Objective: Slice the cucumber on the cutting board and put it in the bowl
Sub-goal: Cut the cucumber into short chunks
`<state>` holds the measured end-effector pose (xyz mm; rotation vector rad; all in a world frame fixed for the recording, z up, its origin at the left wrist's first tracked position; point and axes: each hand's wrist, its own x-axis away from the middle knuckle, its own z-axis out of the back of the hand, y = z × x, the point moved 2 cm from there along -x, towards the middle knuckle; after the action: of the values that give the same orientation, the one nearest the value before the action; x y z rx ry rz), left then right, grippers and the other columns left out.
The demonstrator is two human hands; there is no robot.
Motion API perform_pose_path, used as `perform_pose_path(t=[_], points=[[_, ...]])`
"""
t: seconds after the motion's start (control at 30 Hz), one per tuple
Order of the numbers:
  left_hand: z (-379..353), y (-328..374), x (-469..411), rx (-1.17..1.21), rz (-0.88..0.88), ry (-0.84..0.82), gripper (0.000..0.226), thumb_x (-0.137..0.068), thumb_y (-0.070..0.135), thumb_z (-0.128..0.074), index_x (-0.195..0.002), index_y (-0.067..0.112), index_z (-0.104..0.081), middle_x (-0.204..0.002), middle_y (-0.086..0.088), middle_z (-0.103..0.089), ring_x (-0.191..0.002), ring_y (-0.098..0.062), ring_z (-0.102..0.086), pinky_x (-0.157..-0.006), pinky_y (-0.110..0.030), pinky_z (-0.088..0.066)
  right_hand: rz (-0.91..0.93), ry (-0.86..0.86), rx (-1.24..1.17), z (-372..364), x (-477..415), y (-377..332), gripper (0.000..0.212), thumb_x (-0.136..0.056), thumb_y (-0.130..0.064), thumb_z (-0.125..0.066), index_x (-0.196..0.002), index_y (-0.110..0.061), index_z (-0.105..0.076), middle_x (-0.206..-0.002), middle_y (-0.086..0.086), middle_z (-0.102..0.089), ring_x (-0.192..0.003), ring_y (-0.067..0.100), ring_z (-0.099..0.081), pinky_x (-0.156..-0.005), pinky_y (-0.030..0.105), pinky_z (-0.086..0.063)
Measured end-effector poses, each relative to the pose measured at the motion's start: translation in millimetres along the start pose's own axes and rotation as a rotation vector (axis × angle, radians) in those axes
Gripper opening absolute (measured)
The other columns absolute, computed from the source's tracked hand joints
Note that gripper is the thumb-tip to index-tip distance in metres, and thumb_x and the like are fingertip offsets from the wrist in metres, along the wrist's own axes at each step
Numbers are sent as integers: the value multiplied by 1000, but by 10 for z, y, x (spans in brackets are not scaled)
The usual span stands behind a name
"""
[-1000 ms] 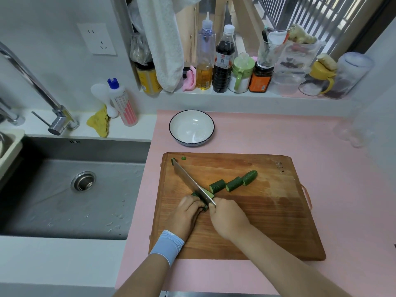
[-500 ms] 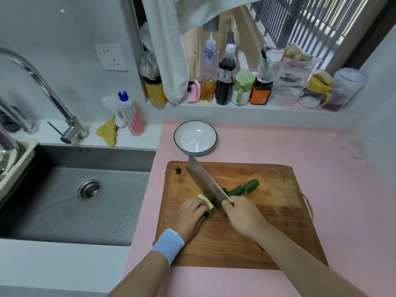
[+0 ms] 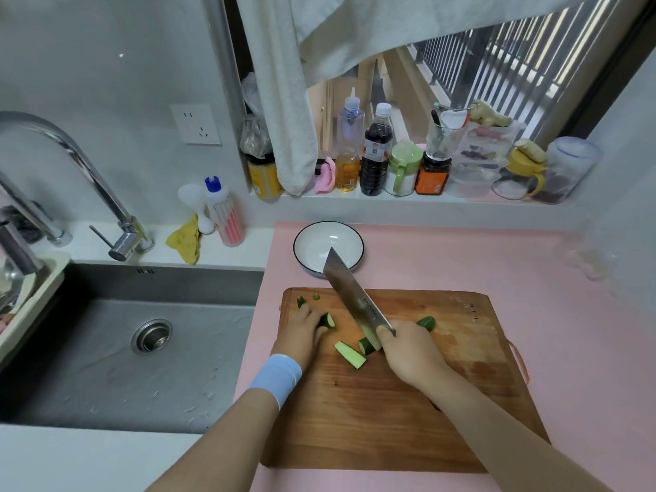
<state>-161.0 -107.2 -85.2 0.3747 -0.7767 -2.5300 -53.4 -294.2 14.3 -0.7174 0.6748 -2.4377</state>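
Observation:
The wooden cutting board (image 3: 408, 413) lies on the pink counter. My right hand (image 3: 408, 349) grips the cleaver (image 3: 349, 296), whose blade is lifted and points toward the white bowl (image 3: 328, 245), which holds nothing. My left hand (image 3: 301, 332) holds a cucumber piece (image 3: 328, 320) at the board's left side. A halved cucumber piece (image 3: 349, 354) lies cut face up between my hands. Another chunk (image 3: 367, 345) sits by the blade's heel, and one more chunk (image 3: 426, 323) shows past my right hand. Two small cucumber bits (image 3: 301, 301) rest near the board's far left corner.
A steel sink (image 3: 142, 349) with a faucet (image 3: 71, 179) lies left of the counter. Bottles and jars (image 3: 376, 154) line the window ledge behind the bowl. A dish soap bottle (image 3: 223, 211) and yellow cloth (image 3: 184, 239) stand by the sink. A towel (image 3: 284, 101) hangs above.
The cleaver has lifted off the board and its tip now points toward the bowl. My left hand has moved left with one cucumber piece, leaving a halved piece lying on the board.

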Motion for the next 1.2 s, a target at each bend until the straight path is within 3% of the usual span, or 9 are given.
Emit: perform_pose_path(t=[0.17,0.37,0.53,0.63,0.73,0.8,1.0,1.13,1.2], points=[[-66,172,-573,-179,28,-164,27,-96,18,-45,-121,21,-55,-112,0,-47,-105,-23,-50,-85,-34,-44,-54,66,68,52,-137,12,40,-105,-36,-38,-72,-20,-56,-64,-3,-59,-54,17,-52,-50,28,-35],[-360,127,-1015,-508,-83,-373,36,-102,28,-42,-135,16,-50,-125,-7,-48,-116,-27,-42,-88,-41,-46,-110,118,105,172,-288,125,39,-105,-35,-38,-71,-20,-53,-63,-4,-53,-54,14,-49,-49,27,-33],[-300,110,-894,-330,-118,-309,42,-100,35,-44,-139,20,-47,-129,-2,-51,-116,-23,-45,-97,-35,-41,-102,111,69,215,-353,198,38,-104,-33,-38,-75,-18,-57,-64,-3,-54,-56,16,-51,-52,29,-36],[-187,160,-635,-182,-195,-183,41,-94,48,-43,-125,25,-57,-117,3,-57,-109,-20,-50,-90,-34,-44,-89,112,56,234,-333,172,37,-104,-33,-39,-79,-16,-60,-65,-2,-56,-57,16,-51,-51,29,-38],[-139,243,-368,-213,-261,-260,47,-78,66,-52,-107,30,-58,-104,12,-53,-98,-11,-48,-74,-30,-40,-71,100,75,237,-312,109,36,-104,-33,-38,-83,-16,-62,-67,-2,-58,-59,16,-53,-51,29,-39],[-158,282,-238,-283,-281,-351,56,-67,69,-61,-108,31,-56,-108,14,-53,-100,-8,-47,-76,-26,-34,-60,85,54,224,-308,88,35,-104,-33,-38,-82,-17,-61,-69,-1,-60,-62,18,-57,-55,31,-42],[-206,295,-162,-276,-223,-408,35,-79,39,-71,-111,29,-64,-113,11,-55,-109,-9,-44,-84,-20,-34,-36,65,-17,237,-327,116,36,-101,-27,-41,-67,-20,-51,-60,-3,-56,-54,18,-51,-50,30,-34],[-141,257,-301,-142,-42,-527,15,-83,35,-73,-85,20,-69,-94,14,-65,-89,-8,-57,-84,-25,-47,-57,84,-9,327,-373,154,35,-102,-29,-40,-75,-18,-59,-62,-2,-57,-55,18,-51,-49,29,-34],[-94,218,-399,-21,46,-556,22,-84,30,-73,-73,14,-62,-83,12,-67,-80,-8,-58,-82,-28,-49,-59,96,-16,384,-425,181,36,-102,-29,-40,-79,-13,-62,-63,-2,-57,-54,17,-51,-50,29,-34]])
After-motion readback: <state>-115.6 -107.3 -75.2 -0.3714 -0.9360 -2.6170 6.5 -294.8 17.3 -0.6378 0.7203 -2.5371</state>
